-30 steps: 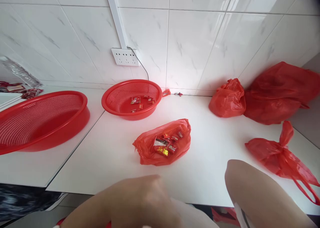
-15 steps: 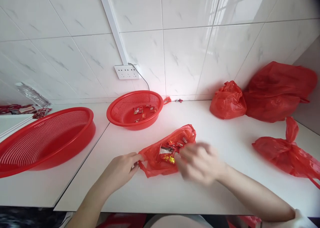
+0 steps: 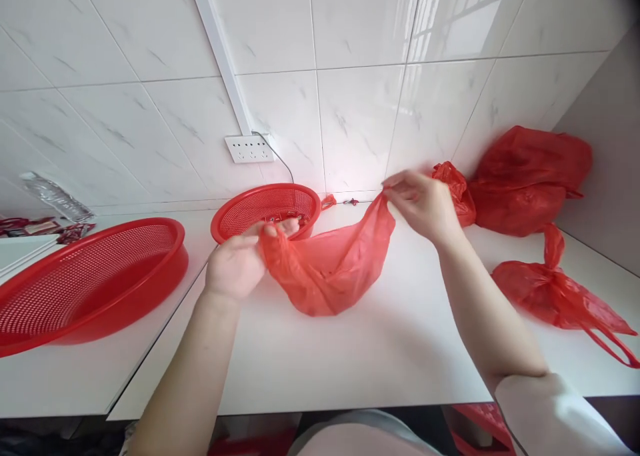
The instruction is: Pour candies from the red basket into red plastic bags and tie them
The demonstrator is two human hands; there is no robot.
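Observation:
A red plastic bag (image 3: 333, 269) is stretched between my two hands, raised toward the wall and sagging in the middle. My left hand (image 3: 245, 253) grips its left corner, palm turned up, right in front of the small red basket (image 3: 265, 193). Pinched in the fingers of my right hand (image 3: 420, 199) is the bag's upper right corner, held higher than the left one. The bag's contents are hidden behind its near side. Some small wrapped packets (image 3: 287, 217) show inside the small basket, partly covered by my left fingers.
A large red basket (image 3: 177, 239) stands at left, near a clear plastic package (image 3: 57, 196). Several filled red bags, including a knotted one (image 3: 540, 289), lie at right. A power strip (image 3: 249, 149) is on the tiled wall above the white table (image 3: 320, 369).
Both hands have lifted the red bag off the table and moved it toward the wall. My right hand has gone from over the packets to the bag's right corner.

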